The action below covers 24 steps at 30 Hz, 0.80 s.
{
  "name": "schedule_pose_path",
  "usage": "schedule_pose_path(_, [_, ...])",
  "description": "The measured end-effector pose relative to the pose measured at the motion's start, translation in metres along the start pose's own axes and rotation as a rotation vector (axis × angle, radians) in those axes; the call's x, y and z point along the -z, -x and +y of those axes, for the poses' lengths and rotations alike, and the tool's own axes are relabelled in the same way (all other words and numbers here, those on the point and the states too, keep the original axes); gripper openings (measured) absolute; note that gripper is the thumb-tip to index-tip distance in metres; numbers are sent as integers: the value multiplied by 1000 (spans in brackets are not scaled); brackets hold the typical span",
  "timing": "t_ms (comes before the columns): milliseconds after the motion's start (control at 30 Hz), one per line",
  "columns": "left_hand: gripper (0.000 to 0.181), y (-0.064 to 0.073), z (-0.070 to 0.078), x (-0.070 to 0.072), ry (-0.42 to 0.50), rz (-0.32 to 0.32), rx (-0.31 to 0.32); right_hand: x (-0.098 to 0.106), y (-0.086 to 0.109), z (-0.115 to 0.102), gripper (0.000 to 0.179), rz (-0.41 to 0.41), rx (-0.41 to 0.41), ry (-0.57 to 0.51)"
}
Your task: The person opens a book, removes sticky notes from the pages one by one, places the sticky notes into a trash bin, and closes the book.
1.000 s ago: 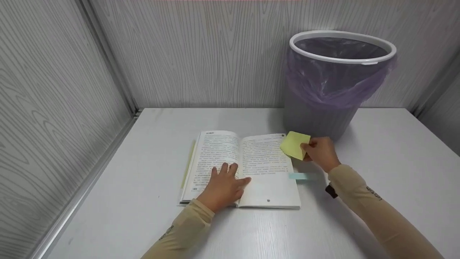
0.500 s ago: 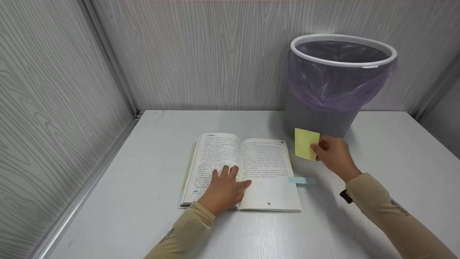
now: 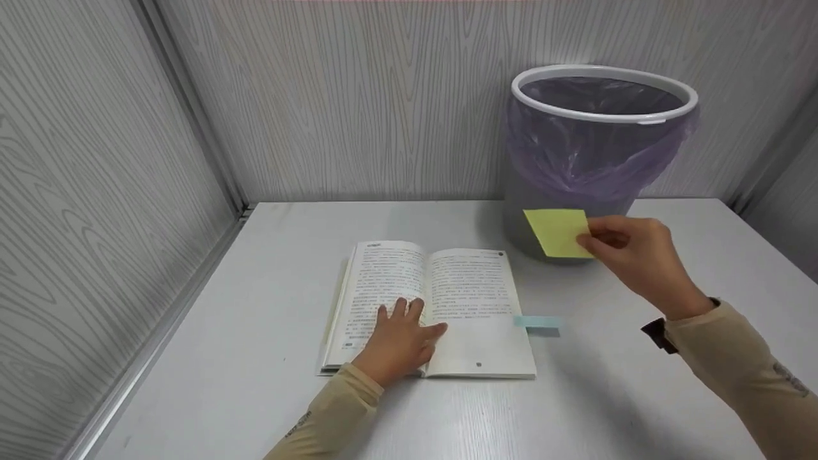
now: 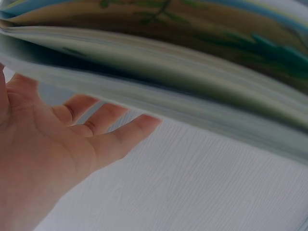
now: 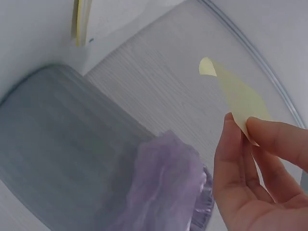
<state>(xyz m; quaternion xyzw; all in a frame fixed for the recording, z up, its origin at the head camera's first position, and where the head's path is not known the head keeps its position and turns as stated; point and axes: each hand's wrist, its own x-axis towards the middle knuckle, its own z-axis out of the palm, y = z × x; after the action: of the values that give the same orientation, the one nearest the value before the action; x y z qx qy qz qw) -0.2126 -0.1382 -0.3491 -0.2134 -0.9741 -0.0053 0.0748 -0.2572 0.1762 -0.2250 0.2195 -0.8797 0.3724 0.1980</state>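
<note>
An open book [image 3: 476,287] with printed pages lies on the white table. My left hand [image 3: 399,342] rests on its lower middle with the fingers spread, near the spine. In the left wrist view the edge of the book [image 4: 192,101] crosses above that hand [image 4: 62,139]. Between thumb and fingers my right hand [image 3: 639,259] pinches a yellow sticky note [image 3: 557,233] by its right edge, in front of the trash can [image 3: 537,223]. The right wrist view shows the note [image 5: 240,96] with its far end curled, held by the fingertips. A light blue sticky tab [image 3: 540,322] sticks out from the book's right page.
The grey trash can has a white rim [image 3: 604,117] and a purple bag [image 3: 575,166] folded over it, and stands at the back right. Grey wood-grain panels [image 3: 377,96] wall the table's back and sides.
My right hand has carried the yellow sticky note away from the book's right page, rightward and up to the front of the trash can. The left hand has stayed on the book.
</note>
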Motion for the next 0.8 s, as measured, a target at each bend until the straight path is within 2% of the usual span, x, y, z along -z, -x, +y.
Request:
schedule_pose_path(167, [34,0,1,0,-11,3,4,24,-11,-7,21,179,33,35])
schedule_pose_path(333, [35,-1,3,0,-34,-7,10,45,-24,-9,20,355,58,6])
schedule_pose_path(467, [34,-2,4,-1,-25,18,-2,59,-35,-6,19,493,90,6])
schedule_pose_path(633, [34,-2,4,-2,-1,18,-6,68,-51,1,17,635,169,116])
schedule_pose_path(800, [34,-1,1,-1,8,10,0,67,-70,4,16,709,252,234])
